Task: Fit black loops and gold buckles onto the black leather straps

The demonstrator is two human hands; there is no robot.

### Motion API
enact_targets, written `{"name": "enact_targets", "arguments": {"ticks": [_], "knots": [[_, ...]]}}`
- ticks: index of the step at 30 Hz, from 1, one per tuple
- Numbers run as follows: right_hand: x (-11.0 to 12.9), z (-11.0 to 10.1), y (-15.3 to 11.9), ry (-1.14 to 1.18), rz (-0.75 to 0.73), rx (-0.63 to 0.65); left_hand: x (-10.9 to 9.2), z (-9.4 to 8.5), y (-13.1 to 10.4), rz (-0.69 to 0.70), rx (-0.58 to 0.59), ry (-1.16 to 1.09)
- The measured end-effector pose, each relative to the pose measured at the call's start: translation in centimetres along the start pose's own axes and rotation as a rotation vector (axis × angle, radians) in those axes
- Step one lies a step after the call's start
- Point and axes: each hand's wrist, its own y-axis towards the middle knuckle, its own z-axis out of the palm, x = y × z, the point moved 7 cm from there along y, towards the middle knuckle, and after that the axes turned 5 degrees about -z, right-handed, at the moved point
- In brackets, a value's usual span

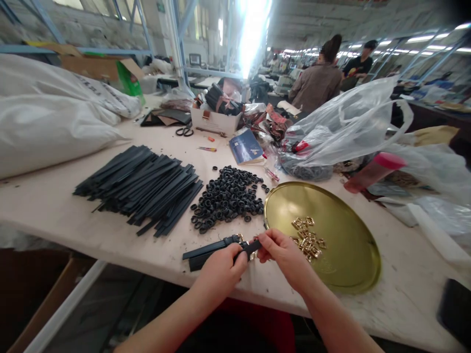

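My left hand (223, 269) is closed on a black strap (250, 248) near the table's front edge. The fingers of my right hand (274, 246) pinch the same strap at its other end. Beside my left hand lie several black straps (206, 256) with gold buckles at their right ends, partly hidden by the hand. A heap of small black loops (228, 196) sits behind my hands, and a large pile of flat black strips (138, 186) lies to its left. Gold buckles (309, 242) are on a round gold tray (346, 235) to the right.
Scissors (184, 130), a blue booklet (246, 147) and a white box (215, 121) stand farther back. Clear plastic bags (342, 127) and a pink-capped tube (375, 171) are at the right. White sacks (47, 117) fill the left. Two people are beyond the table.
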Motion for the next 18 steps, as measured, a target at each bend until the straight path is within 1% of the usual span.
{"name": "enact_targets", "arguments": {"ticks": [2, 5, 8, 10, 13, 16, 18], "knots": [[-0.2, 1.2, -0.6, 0.129, 0.018, -0.014, 0.8, -0.2, -0.2, -0.009, -0.026, 0.028], [-0.9, 2.2, -1.1, 0.287, 0.055, -0.015, 1.6, -0.4, -1.0, -0.012, -0.04, -0.003], [-1.8, 3.0, -1.7, 0.491, 0.108, -0.025, 1.5, -0.3, -2.0, -0.009, -0.027, -0.061], [-2.1, 3.7, -2.2, 0.569, 0.116, -0.042, 1.0, -0.1, -2.5, 0.017, -0.009, -0.115], [-2.3, 4.2, -3.2, 0.504, 0.06, -0.086, 0.7, 0.3, -3.2, 0.036, 0.026, -0.202], [-2.4, 4.2, -4.1, 0.415, -0.001, -0.177, 1.2, 0.7, -3.7, 0.002, 0.097, -0.247], [-2.4, 4.3, -4.6, 0.383, -0.017, -0.196, 1.5, 0.6, -4.1, -0.006, 0.105, -0.257]]}}
